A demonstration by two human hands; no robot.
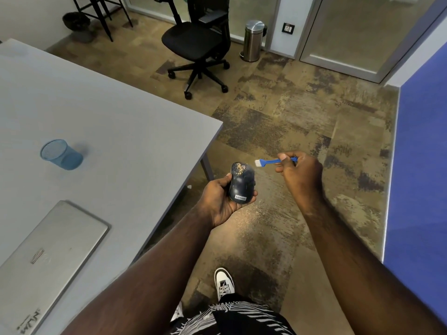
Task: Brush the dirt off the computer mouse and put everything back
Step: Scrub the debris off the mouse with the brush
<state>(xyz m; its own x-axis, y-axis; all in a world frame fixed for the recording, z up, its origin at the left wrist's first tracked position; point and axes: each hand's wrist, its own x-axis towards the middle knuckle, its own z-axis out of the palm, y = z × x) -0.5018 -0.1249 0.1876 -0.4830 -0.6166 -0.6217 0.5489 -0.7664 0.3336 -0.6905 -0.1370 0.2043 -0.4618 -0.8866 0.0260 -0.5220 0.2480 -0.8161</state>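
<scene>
The grey counter lies to the left of both grips, with a closed laptop at its near end and a blue mesh cup farther along, well apart from the hands. An office chair and a steel bin stand on the carpet far beyond them. The left hand is clenched around the dark mouse, held over the floor just off the counter's edge, with pale dirt on its far end. The right hand pinches a small blue brush, whose white bristles point toward the mouse, close beside it but not touching.
</scene>
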